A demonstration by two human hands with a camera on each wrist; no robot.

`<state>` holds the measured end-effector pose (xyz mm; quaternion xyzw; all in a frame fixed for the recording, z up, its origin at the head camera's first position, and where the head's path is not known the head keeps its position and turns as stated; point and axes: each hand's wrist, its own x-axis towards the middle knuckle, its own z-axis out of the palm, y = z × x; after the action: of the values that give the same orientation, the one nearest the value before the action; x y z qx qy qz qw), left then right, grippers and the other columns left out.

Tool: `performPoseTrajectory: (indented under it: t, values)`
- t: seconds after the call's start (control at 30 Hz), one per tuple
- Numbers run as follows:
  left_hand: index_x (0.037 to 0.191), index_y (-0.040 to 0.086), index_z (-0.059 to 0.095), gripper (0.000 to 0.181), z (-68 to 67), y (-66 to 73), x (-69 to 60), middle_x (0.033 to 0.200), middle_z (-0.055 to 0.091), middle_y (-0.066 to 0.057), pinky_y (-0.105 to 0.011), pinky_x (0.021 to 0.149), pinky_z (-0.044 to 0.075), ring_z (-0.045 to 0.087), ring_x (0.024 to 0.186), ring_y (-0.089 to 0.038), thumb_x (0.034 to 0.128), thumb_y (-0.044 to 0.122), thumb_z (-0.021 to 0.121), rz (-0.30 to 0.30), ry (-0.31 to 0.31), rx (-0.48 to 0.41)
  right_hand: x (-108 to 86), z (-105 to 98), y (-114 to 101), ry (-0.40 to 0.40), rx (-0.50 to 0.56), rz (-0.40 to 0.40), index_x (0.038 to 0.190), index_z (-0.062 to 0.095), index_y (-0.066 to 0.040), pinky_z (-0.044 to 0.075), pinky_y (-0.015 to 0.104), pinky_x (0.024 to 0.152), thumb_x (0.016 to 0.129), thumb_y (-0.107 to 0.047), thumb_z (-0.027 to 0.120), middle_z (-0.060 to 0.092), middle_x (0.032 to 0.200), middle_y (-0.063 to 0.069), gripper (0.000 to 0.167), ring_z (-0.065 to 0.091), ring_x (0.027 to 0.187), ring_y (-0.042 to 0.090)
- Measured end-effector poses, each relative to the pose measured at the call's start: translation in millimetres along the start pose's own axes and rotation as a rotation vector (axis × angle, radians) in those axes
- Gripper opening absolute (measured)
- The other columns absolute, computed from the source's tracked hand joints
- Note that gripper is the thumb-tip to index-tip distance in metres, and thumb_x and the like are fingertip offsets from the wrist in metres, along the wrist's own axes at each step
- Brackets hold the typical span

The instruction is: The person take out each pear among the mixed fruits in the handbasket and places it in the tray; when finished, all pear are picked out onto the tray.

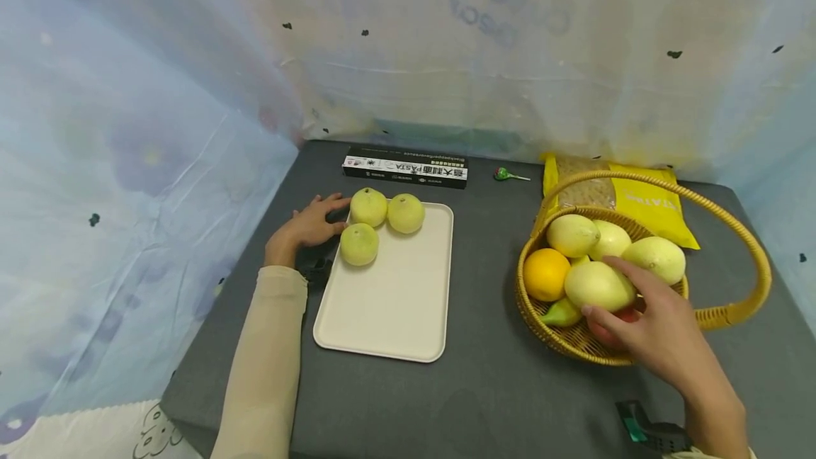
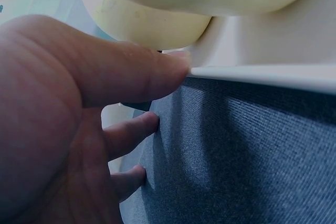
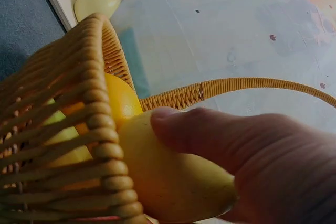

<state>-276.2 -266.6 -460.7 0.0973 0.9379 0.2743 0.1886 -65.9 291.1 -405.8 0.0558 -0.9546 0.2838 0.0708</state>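
Observation:
My right hand (image 1: 666, 328) grips a pale yellow-green melon (image 1: 599, 287) in a wicker basket (image 1: 532, 317), its thumb on the near side and fingers over the far side. In the right wrist view the thumb presses on the same melon (image 3: 173, 177) beside the basket's rim. Around it lie more pale melons (image 1: 572, 235), an orange (image 1: 546, 275), a green-yellow fruit (image 1: 561, 313) and a partly hidden red fruit (image 1: 605, 335). My left hand (image 1: 312, 223) rests at the left edge of a white tray (image 1: 401, 310), fingers spread, thumb touching the rim. Three round melons (image 1: 359, 244) sit on the tray's far left.
Behind the tray lies a black-and-white pasta box (image 1: 404, 166). A green-wrapped lollipop (image 1: 503, 174) lies to its right. Beyond the basket is a yellow pasta bag (image 1: 644, 207). The basket's tall handle (image 1: 733, 222) arches over the right side. A patterned curtain hangs behind the grey table (image 1: 484, 388).

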Motion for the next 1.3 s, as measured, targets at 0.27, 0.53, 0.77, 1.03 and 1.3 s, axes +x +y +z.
performPoseTrajectory:
  t: [0.27, 0.53, 0.77, 1.03, 1.3]
  values:
    - [0.175, 0.02, 0.033, 0.069, 0.3, 0.7, -1.3, 0.185, 0.013, -0.016, -0.089, 0.12, -0.01, -0.007, 0.169, -0.051, 0.1123, 0.03, 0.061, -0.006, -0.004, -0.004, -4.1, 4, -16, 0.252, 0.238, -0.048, 0.15, 0.066, -0.013, 0.047, 0.0, 0.087, 0.069, 0.003, 0.102, 0.072, 0.134, -0.003, 0.09, 0.061, 0.108, -0.014]
    - [0.175, 0.021, 0.033, 0.069, -2.3, 1.9, 0.4, 0.185, 0.013, -0.015, -0.089, 0.121, -0.01, -0.006, 0.169, -0.05, 0.112, 0.03, 0.062, -0.006, -0.002, -0.006, 8.9, 0, -39, 0.148, 0.436, -0.142, 0.152, 0.064, -0.006, 0.058, 0.01, 0.087, 0.073, 0.018, 0.092, 0.065, 0.142, 0.002, 0.087, 0.071, 0.103, 0.007]
    - [0.175, 0.021, 0.033, 0.069, -2.0, 1.0, -0.5, 0.185, 0.013, -0.016, -0.089, 0.121, -0.01, -0.006, 0.169, -0.051, 0.1123, 0.03, 0.061, -0.008, 0.002, -0.006, 36.6, 11, -64, 0.018, 0.51, -0.269, 0.155, 0.061, -0.01, 0.058, 0.016, 0.1, 0.077, 0.018, 0.091, 0.062, 0.15, 0.01, 0.088, 0.07, 0.118, 0.011]
    - [0.175, 0.022, 0.033, 0.069, -1.2, 1.2, -0.1, 0.185, 0.013, -0.015, -0.088, 0.121, -0.01, -0.007, 0.17, -0.05, 0.112, 0.029, 0.061, -0.013, -0.004, -0.008, 66.4, 37, -96, -0.042, 0.495, -0.313, 0.155, 0.061, -0.019, 0.055, 0.013, 0.103, 0.082, -0.001, 0.096, 0.067, 0.146, 0.001, 0.083, 0.07, 0.12, 0.008]
    - [0.174, 0.021, 0.034, 0.069, -0.7, -1.0, 0.4, 0.185, 0.014, -0.016, -0.088, 0.121, -0.01, -0.007, 0.169, -0.05, 0.1113, 0.03, 0.061, -0.011, 0.002, -0.011, 90.0, 79, -132, -0.121, 0.481, -0.372, 0.151, 0.063, -0.013, 0.058, 0.025, 0.109, 0.083, -0.015, 0.099, 0.069, 0.144, 0.002, 0.076, 0.07, 0.125, 0.016]
